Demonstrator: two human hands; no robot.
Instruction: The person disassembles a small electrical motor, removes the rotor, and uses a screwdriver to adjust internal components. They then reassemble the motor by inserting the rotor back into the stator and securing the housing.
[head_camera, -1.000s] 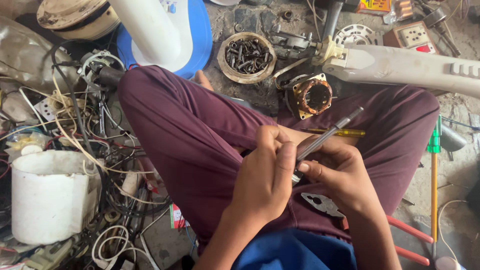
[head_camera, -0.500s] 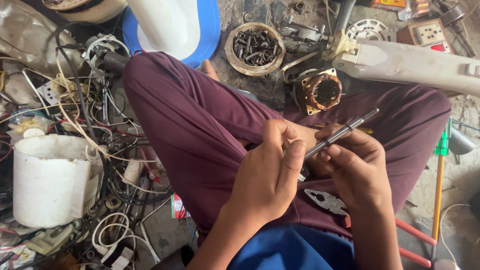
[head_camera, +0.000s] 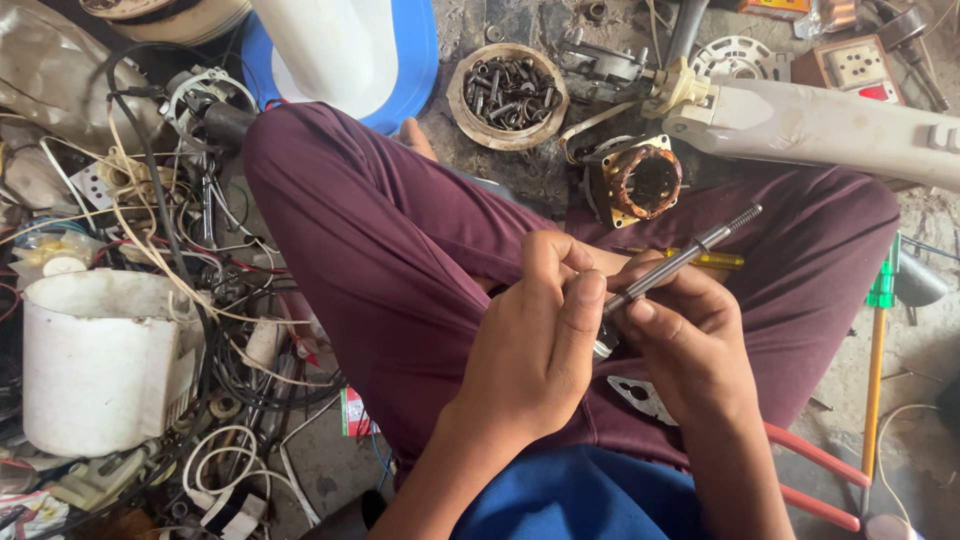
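A thin steel shaft (head_camera: 690, 255) with a threaded tip points up and to the right over my lap. My left hand (head_camera: 535, 335) and my right hand (head_camera: 685, 335) both pinch its lower end, fingers closed around it; what sits at that end is hidden by the fingers. I sit cross-legged in maroon trousers (head_camera: 400, 260). A flat metal bracket (head_camera: 640, 398) lies on my lap under my right hand. A copper-wound motor stator (head_camera: 640, 183) rests on the floor just beyond my knees.
A round dish of bolts and screws (head_camera: 507, 93) stands ahead. A long white fan housing (head_camera: 830, 125) lies at the right. Tangled wires (head_camera: 180, 250) and a white bucket (head_camera: 95, 360) fill the left. A green-tipped screwdriver (head_camera: 877, 340) and red-handled pliers (head_camera: 815, 475) lie at the right.
The view has shifted slightly, so everything sits a bit lower in frame. Both hands keep their grip on the shaft, which has tilted only a little.
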